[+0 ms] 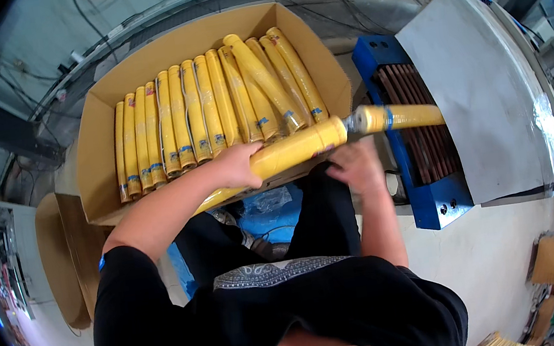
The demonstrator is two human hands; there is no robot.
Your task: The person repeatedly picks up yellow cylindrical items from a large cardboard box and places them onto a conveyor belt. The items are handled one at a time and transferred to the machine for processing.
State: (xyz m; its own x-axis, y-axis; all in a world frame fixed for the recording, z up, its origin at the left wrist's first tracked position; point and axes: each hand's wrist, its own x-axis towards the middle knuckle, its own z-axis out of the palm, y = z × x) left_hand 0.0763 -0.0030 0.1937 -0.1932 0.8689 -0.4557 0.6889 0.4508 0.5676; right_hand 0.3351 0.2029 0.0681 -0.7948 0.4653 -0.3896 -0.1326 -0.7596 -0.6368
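Yellow tube [302, 151] lay slantwise in front of you, above your lap and along the near side of the cardboard box [193, 39]. Long axis: lower left to upper right in the head view, its round end pointing right. Your left hand [241, 167] was clamped on it well back from that end; some fingers were hidden behind the tube.

Your right hand [358, 167] was apart from the left, fingers loosely spread, just below the round end, and so the nearer hand to it. It looked empty, but was blurred; contact with the tube could not be told.

Second tube [410, 116] lay beyond that end, to the right, over the brown slats [425, 156] of the blue frame [437, 215], its far part meeting the grey sheet [487, 101]. Its axis ran nearly level, so the two tubes stood almost end to end at a shallow angle. Something clear or greyish sat in the narrow gap; whether it joined them, you could not tell.

Judgement: this end-to-end alignment, with your right hand just beneath the gap, was the relation that mattered.
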